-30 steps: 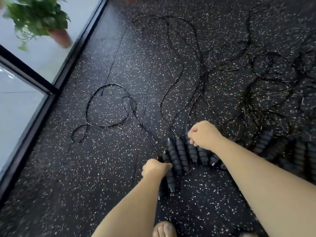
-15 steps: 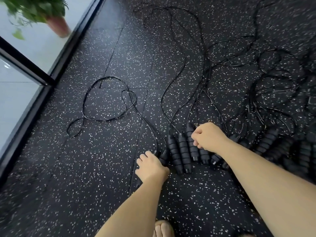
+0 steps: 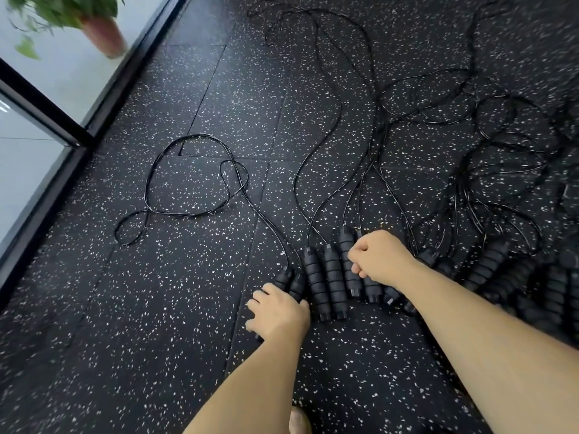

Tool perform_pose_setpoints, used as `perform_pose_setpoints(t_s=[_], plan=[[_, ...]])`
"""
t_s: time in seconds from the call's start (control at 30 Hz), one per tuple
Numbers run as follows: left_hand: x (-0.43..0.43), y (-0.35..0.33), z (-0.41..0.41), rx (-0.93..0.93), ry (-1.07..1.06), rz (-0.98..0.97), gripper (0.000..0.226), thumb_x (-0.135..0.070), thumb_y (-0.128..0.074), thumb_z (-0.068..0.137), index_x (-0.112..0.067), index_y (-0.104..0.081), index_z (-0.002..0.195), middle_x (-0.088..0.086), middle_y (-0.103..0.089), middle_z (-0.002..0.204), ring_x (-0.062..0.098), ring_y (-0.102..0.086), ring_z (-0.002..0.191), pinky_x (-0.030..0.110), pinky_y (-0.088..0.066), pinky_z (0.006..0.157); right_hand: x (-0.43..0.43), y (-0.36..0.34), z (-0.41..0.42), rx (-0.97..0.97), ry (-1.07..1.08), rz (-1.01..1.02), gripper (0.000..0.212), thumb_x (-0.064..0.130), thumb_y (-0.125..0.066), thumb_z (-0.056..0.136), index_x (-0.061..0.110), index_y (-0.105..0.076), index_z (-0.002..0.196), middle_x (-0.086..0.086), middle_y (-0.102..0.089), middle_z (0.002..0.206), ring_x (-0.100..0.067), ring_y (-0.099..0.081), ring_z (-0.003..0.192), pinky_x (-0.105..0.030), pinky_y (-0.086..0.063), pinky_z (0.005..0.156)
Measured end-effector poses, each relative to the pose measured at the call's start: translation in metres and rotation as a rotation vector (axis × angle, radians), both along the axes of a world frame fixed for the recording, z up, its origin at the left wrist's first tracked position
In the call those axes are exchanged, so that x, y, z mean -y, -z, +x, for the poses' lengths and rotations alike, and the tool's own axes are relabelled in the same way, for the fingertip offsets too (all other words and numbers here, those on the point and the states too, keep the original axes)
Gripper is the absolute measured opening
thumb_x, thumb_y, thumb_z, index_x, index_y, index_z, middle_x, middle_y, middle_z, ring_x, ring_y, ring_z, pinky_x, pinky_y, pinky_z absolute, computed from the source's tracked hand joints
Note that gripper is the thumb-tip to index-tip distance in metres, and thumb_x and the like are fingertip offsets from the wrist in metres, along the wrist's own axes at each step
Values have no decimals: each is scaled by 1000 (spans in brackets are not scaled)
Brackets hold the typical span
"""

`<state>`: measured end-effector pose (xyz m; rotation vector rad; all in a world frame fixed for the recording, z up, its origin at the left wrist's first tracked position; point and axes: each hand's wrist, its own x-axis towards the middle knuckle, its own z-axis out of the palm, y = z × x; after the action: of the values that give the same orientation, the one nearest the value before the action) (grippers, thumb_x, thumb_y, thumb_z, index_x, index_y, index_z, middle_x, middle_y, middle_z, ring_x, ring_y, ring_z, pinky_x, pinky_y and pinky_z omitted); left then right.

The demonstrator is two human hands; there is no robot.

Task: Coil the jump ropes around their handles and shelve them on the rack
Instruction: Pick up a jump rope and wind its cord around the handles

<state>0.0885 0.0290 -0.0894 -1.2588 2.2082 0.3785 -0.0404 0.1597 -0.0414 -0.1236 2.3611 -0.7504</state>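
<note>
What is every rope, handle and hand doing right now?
left hand, grips the left handle pair
right hand, curled on the handle row
handle row, lying side by side on the floor
ropes, uncoiled, tangled loose on the floor

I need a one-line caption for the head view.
On a speckled floor, the left hand covers the leftmost handle pair; the right hand grips a handle among uncoiled jump ropes.
</note>
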Motion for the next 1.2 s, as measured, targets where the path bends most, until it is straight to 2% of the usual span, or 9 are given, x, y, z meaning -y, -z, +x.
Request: perform_pose_setpoints(t_s=[0.1,0.23,0.33,0.43,0.6,0.73,0.9,1.0,1.2], plan=[[3,1,3,33,166,-89,65,-62,-52,90,-15,-36,131,6,-47,135,25,-43,127,46,-40,95,-1,-4,0,1,-10,13,24,12,-48,81,0,-68,89,-4,-73,75,-17,-55,64,-44,-56,68],[15,-8,8,53,302,-125,61,-62,-49,90,-15,-35,126,4,-60,124,25,-56,115,43,-39,90,0,-15,-1,18,-12,-14,26,11,-46,78,-2,-65,91,-10,-72,75,-16,-50,61,-33,-45,60],[24,-27,8,9,268,-78,57,-62,-53,90,-15,-38,118,4,-59,122,25,-57,115,40,-42,89,5,-35,-3,13,-14,-50,28,10,-45,78,-5,-63,94,-4,-62,65,-15,-47,61,-30,-37,59],[35,-64,3,-93,172,8,59,-56,-60,90,-11,-38,121,6,-56,123,26,-57,115,38,-46,88,9,-68,-1,-9,-23,-65,27,9,-46,80,-5,-64,95,-6,-68,69,-15,-48,61,-30,-37,58],[50,-134,-8,-246,-11,251,62,-53,-64,88,-4,-46,121,0,-60,90,21,-62,84,34,-54,80,14,-133,7,-62,-32,-104,27,14,-49,83,-7,-61,95,-3,-56,66,-16,-44,62,-31,-36,59],[51,-206,-11,-230,128,284,41,-46,-61,91,-8,-55,108,2,-58,84,17,-56,68,28,-49,64,9,-189,31,-105,-81,-103,23,15,-50,85,-3,-63,84,-4,-59,68,-16,-46,62,-31,-41,59],[46,-321,-3,-148,332,256,48,-37,-78,80,-10,-51,107,3,-57,88,20,-61,75,32,-52,73,-7,-254,61,-182,-93,-76,21,14,-51,84,0,-65,80,-9,-69,71,-17,-51,60,-31,-44,58],[42,-389,4,-110,486,150,61,-36,-82,76,-7,-56,122,8,-61,110,30,-65,96,38,-55,87,-14,-290,80,-250,-81,-101,23,15,-50,83,-1,-66,89,-15,-72,80,-17,-51,63,-35,-47,59],[26,-496,22,-189,574,108,55,-39,-82,74,-10,-55,112,11,-59,114,32,-63,97,40,-54,86,-5,-368,123,-419,-62,-165,25,16,-42,96,14,-65,106,-2,-69,100,-27,-64,91,-42,-54,82]])
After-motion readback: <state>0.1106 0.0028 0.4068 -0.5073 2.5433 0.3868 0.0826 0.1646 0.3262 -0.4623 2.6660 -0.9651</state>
